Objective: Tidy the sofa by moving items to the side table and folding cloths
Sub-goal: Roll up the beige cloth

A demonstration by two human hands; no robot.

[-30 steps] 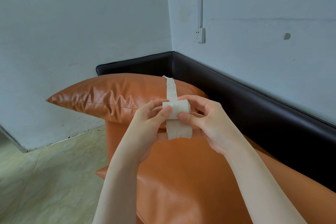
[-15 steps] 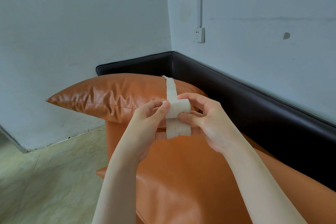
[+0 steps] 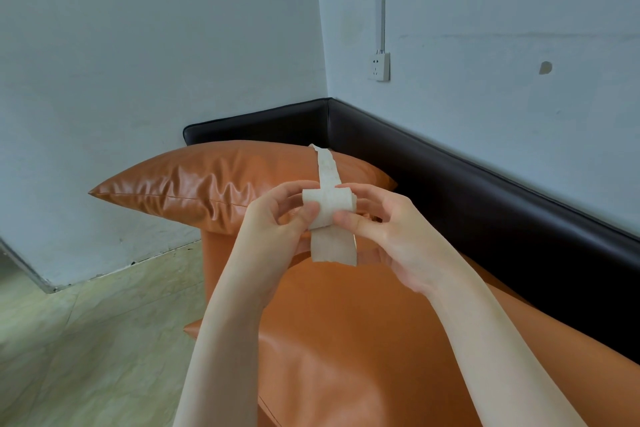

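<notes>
White cloth strip (image 3: 328, 206) pinched by left hand (image 3: 277, 222); right hand (image 3: 388, 229).

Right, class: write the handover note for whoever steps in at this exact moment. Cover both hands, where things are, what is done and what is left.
Left hand: pinches the left side of the white cloth strip.
Right hand: pinches its right side.
The strip is held above the orange sofa seat; one end runs up over the orange cushion, the other hangs down below the hands.
Done: the strip is partly folded over at the hands.
Left: finish the folding and set it aside. No side table is in view.
</notes>
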